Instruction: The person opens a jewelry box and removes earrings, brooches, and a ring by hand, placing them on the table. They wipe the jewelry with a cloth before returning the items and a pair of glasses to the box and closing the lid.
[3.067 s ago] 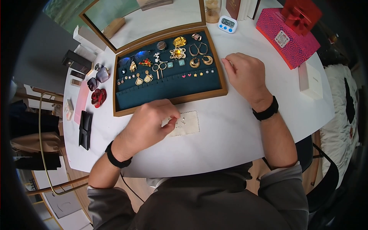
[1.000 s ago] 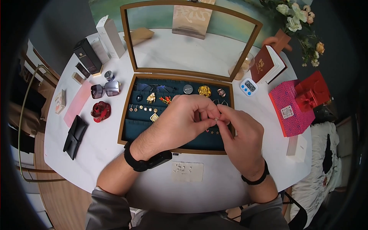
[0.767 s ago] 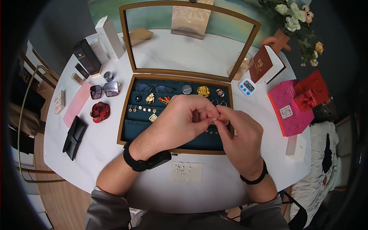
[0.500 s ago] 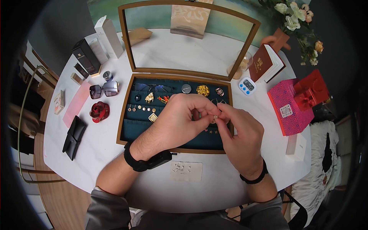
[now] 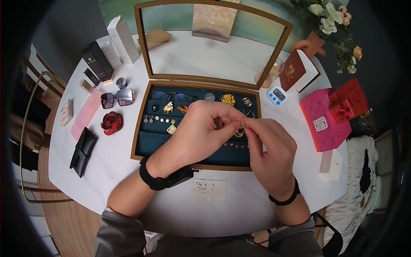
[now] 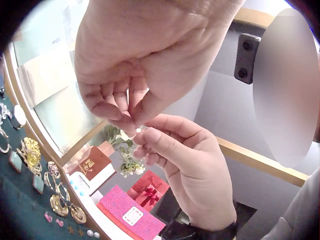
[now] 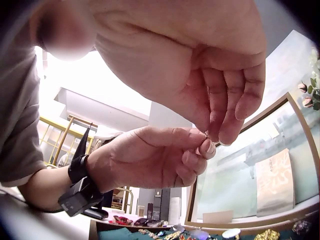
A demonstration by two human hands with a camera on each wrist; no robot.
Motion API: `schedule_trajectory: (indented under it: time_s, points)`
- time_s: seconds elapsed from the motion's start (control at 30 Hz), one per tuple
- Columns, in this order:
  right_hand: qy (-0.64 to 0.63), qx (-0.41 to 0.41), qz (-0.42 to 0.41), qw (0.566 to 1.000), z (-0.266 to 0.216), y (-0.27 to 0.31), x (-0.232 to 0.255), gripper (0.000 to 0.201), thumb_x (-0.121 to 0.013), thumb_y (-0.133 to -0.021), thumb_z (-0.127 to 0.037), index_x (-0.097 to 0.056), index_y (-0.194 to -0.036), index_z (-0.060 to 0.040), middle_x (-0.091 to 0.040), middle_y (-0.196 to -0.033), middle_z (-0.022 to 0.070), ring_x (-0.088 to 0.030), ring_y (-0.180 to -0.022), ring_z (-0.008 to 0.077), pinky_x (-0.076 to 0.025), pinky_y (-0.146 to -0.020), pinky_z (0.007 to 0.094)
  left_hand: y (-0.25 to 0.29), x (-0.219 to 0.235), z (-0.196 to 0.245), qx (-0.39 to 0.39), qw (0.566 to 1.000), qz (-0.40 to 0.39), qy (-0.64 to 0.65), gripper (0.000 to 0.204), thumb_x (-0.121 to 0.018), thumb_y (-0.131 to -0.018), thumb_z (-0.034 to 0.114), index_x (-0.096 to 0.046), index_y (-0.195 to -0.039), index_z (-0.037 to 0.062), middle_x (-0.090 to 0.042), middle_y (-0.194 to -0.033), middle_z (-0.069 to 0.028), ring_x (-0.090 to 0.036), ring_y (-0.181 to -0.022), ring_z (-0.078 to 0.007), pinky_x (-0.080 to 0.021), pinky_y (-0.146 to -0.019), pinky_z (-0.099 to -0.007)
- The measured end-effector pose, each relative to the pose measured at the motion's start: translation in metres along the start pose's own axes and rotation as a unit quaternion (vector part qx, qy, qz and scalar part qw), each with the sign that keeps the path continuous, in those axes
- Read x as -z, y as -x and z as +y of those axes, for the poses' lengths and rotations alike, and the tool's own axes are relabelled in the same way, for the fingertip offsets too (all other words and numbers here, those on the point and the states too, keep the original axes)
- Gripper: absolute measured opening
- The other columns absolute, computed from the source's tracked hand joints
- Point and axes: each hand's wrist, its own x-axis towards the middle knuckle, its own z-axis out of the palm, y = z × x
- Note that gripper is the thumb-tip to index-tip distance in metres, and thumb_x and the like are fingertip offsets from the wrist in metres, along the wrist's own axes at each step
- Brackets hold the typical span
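Above the open jewellery box [image 5: 147, 147], my left hand [image 5: 205, 130] and right hand [image 5: 274, 152] meet at the fingertips. Between them is a tiny shiny piece of jewellery [image 5: 242, 124], like an earring, pinched by thumb and forefinger on both sides. Both wrist views show the pinching fingertips; most of the piece is hidden there. On the box's dark green lining lie brooches, such as a gold one [image 5: 227, 100], and rows of earrings, partly covered by my left hand. A small cream cloth [image 5: 219, 190] with several little silvery pieces lies in front of the box.
Behind stands the raised glass lid [image 5: 209, 80]. Sunglasses [image 5: 117, 99], a red flower ornament [image 5: 112, 123] and a black case [image 5: 83, 152] lie left. A white timer [image 5: 277, 96], red book [image 5: 295, 73], pink box [image 5: 323, 120] and white box [image 5: 332, 165] are on the right.
My left hand has moved up from the cloth and my right hand in from the box's right side until they met. Lately only the fingertips shift slightly around the tiny piece.
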Motion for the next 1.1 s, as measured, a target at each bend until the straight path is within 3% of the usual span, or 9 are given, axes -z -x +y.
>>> schedule_trajectory:
  time_s: [0.23,0.47,0.9,1.1]
  points:
    - [0.016,0.019,-0.008,1.000,0.001,0.002,0.000,0.029,-0.077,-0.082,0.010,-0.076,-0.110,0.0025,-0.069,-0.098,0.0128,-0.070,-0.085,0.0319,-0.057,-0.073,0.0414,-0.001,0.000,-0.003,0.011,1.000,-0.013,0.008,0.010,-0.075,-0.103,0.002,-0.079,-0.111,-0.0029,-0.077,-0.092,-0.0025,-0.067,-0.080,-0.0059,-0.057,-0.073,-0.0240]
    - [0.046,0.067,-0.007,0.997,0.005,0.001,0.000,0.031,-0.080,-0.079,0.008,-0.076,-0.109,0.0018,-0.068,-0.096,0.0110,-0.067,-0.082,0.0284,-0.053,-0.071,0.0398,0.000,0.001,0.003,0.031,0.998,-0.047,0.041,0.009,-0.073,-0.104,0.002,-0.076,-0.110,-0.0035,-0.078,-0.095,-0.0026,-0.069,-0.088,-0.0059,-0.058,-0.079,-0.0251]
    - [0.083,0.093,-0.020,0.992,0.007,-0.005,0.001,0.015,-0.078,-0.082,0.004,-0.071,-0.094,0.0007,-0.066,-0.090,0.0082,-0.064,-0.078,0.0262,-0.048,-0.068,0.0389,-0.001,0.004,0.000,0.073,0.993,-0.092,0.024,0.011,-0.069,-0.107,0.004,-0.074,-0.113,-0.0041,-0.077,-0.100,-0.0033,-0.069,-0.096,-0.0059,-0.057,-0.084,-0.0249]
    - [0.081,0.091,-0.035,0.992,0.007,-0.005,0.003,0.013,-0.077,-0.081,0.003,-0.070,-0.092,-0.0004,-0.064,-0.088,0.0070,-0.063,-0.077,0.0252,-0.047,-0.068,0.0383,0.000,0.004,0.002,0.070,0.993,-0.095,0.023,0.011,-0.067,-0.107,0.002,-0.074,-0.113,-0.0055,-0.076,-0.098,-0.0050,-0.070,-0.093,-0.0092,-0.058,-0.085,-0.0270]
